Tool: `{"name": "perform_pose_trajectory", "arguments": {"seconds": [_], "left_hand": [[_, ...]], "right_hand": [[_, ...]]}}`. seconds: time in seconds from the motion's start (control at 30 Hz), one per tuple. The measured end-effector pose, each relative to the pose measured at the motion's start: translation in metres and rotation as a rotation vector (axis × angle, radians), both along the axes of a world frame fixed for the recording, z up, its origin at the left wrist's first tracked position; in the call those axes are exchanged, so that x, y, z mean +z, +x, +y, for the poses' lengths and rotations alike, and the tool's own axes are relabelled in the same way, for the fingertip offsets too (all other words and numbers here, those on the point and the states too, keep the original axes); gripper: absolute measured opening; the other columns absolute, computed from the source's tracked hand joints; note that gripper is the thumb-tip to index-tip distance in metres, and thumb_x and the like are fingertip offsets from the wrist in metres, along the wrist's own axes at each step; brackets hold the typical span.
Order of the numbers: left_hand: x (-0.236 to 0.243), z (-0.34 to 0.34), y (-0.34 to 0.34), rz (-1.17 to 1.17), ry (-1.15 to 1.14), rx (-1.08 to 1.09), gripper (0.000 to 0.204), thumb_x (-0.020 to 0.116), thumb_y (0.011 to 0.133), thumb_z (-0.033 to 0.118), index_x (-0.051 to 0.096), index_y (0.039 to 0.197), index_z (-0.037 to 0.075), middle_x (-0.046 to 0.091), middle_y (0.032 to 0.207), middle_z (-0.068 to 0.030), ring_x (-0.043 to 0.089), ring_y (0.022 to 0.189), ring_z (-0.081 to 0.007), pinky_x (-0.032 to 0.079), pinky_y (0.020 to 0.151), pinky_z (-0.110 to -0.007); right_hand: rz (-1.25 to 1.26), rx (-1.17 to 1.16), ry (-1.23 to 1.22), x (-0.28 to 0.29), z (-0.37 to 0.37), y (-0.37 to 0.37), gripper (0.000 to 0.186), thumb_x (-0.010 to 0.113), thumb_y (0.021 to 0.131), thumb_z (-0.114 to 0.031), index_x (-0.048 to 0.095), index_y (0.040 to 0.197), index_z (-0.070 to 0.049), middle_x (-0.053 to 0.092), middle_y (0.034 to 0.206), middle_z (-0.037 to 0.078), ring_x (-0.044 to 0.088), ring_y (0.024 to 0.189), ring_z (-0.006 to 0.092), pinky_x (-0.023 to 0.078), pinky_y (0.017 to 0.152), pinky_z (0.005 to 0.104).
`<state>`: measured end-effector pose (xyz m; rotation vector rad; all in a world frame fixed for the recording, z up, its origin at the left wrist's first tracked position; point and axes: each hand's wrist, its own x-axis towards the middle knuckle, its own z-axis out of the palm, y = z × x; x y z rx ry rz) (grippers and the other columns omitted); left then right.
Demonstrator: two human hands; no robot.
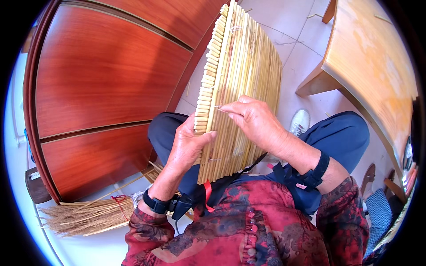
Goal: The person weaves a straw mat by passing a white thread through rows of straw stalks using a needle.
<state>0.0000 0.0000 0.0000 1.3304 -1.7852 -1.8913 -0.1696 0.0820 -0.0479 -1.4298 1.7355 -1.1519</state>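
A mat of straight, pale yellow stalks [250,66] stands tilted over my lap, its stalks running lengthwise side by side. Along its left edge, a row of cut stalk ends shows in a second layer. My left hand [184,142] is closed on that edge near the lower end, thumb on the front face and fingers hidden behind. Close to the same edge, my right hand [255,119] pinches a thin pale thread [219,107] against the stalks. Small white stitches show near the top and bottom of the mat. A red ribbon [207,195] hangs below it.
A red-brown wooden cabinet [106,75] rises at the left. At the right stands a light wooden table [364,57]. A bundle of brushy stalks [97,215] tied with red string lies at lower left. Stalk scraps lie on the tiled floor [288,44].
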Motion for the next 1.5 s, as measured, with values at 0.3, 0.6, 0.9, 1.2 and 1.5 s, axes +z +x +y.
{"name": "perform_pose_trajectory", "arguments": {"seconds": [0.3, 0.6, 0.9, 1.2, 1.5], "left_hand": [[-0.004, -0.002, -0.004, -0.025, -0.017, 0.01, 0.046, 0.062, 0.08, -0.006, 0.053, 0.125, 0.0, 0.064, 0.105, -0.0023, 0.058, 0.094, -0.007, 0.048, 0.084, -0.024], [-0.001, -0.006, -0.006, -0.029, -0.001, 0.002, 0.049, 0.063, 0.079, -0.005, 0.052, 0.126, 0.0, 0.063, 0.11, -0.0038, 0.059, 0.097, -0.0098, 0.047, 0.088, -0.026], [0.001, -0.007, -0.009, -0.051, 0.004, 0.0, 0.05, 0.064, 0.078, -0.006, 0.052, 0.126, 0.0, 0.063, 0.11, -0.0041, 0.059, 0.097, -0.0099, 0.047, 0.088, -0.026], [0.001, -0.005, -0.008, -0.011, 0.016, 0.023, 0.047, 0.064, 0.079, -0.005, 0.053, 0.124, 0.0, 0.064, 0.107, -0.0031, 0.059, 0.095, -0.0095, 0.047, 0.087, -0.026], [0.004, 0.005, -0.009, -0.056, -0.053, -0.057, 0.046, 0.063, 0.081, -0.005, 0.051, 0.125, -0.002, 0.063, 0.107, -0.0027, 0.057, 0.097, -0.0075, 0.047, 0.087, -0.025]], "right_hand": [[-0.065, 0.016, -0.046, -0.009, -0.007, -0.008, 0.02, 0.062, 0.083, -0.004, 0.069, 0.102, -0.007, 0.064, 0.086, 0.013, 0.063, 0.083, 0.0304, 0.051, 0.075, 0.0363], [-0.248, 0.056, -0.037, -0.014, -0.012, -0.014, 0.017, 0.062, 0.084, -0.008, 0.07, 0.099, -0.008, 0.065, 0.087, 0.015, 0.063, 0.086, 0.0317, 0.05, 0.079, 0.0388], [-0.217, 0.073, -0.058, -0.015, -0.018, -0.017, 0.016, 0.062, 0.084, -0.009, 0.071, 0.097, -0.008, 0.066, 0.088, 0.015, 0.064, 0.085, 0.032, 0.051, 0.078, 0.0383], [-0.156, 0.065, -0.026, -0.007, -0.018, -0.016, 0.016, 0.06, 0.083, -0.008, 0.072, 0.095, -0.008, 0.065, 0.084, 0.017, 0.064, 0.083, 0.0336, 0.051, 0.078, 0.0403], [0.059, 0.108, -0.064, 0.021, -0.011, -0.023, 0.015, 0.057, 0.081, -0.003, 0.07, 0.087, -0.002, 0.064, 0.083, 0.019, 0.064, 0.08, 0.0358, 0.052, 0.074, 0.0426]]}}
